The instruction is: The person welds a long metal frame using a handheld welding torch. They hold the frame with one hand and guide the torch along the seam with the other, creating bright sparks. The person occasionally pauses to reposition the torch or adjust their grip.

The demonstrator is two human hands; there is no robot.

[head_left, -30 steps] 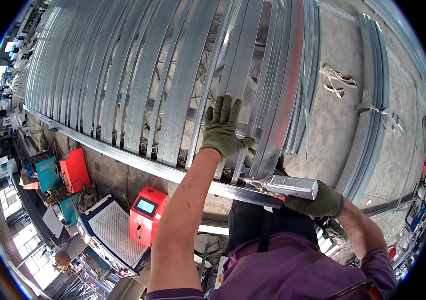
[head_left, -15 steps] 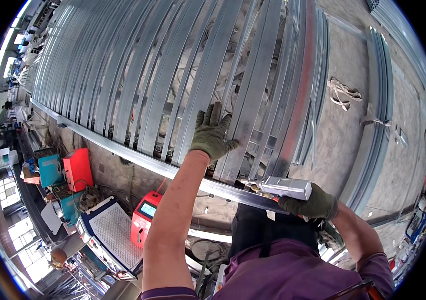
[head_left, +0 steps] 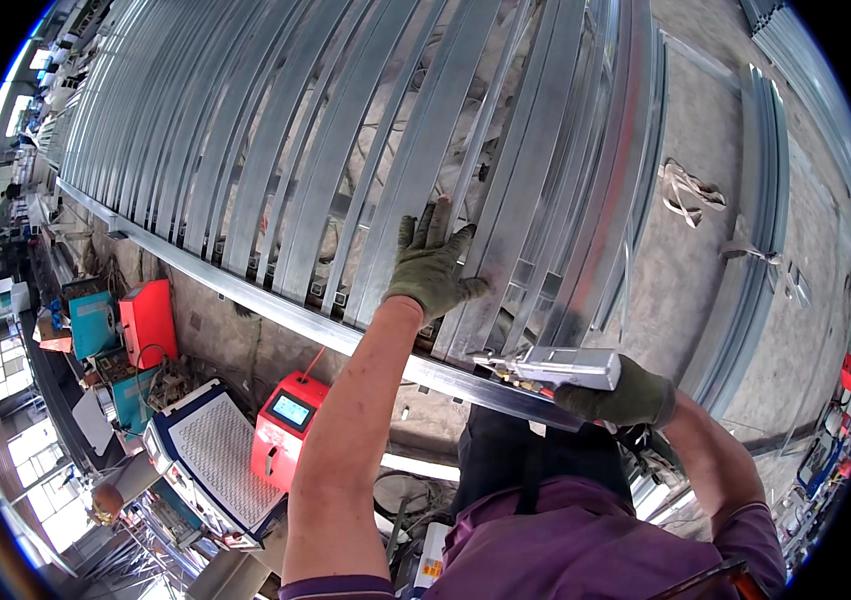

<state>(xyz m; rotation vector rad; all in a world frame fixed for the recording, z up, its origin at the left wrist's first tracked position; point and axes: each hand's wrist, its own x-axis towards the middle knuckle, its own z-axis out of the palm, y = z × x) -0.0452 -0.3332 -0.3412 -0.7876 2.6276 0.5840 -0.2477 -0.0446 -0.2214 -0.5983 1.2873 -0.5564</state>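
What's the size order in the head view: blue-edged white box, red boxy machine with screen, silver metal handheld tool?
Apparent size only:
1. Blue-edged white box
2. Red boxy machine with screen
3. Silver metal handheld tool

A boxy silver tool sits at four o'clock, narrow tip toward nine; gapped, straight grey metal bars stretch toward one o'clock.
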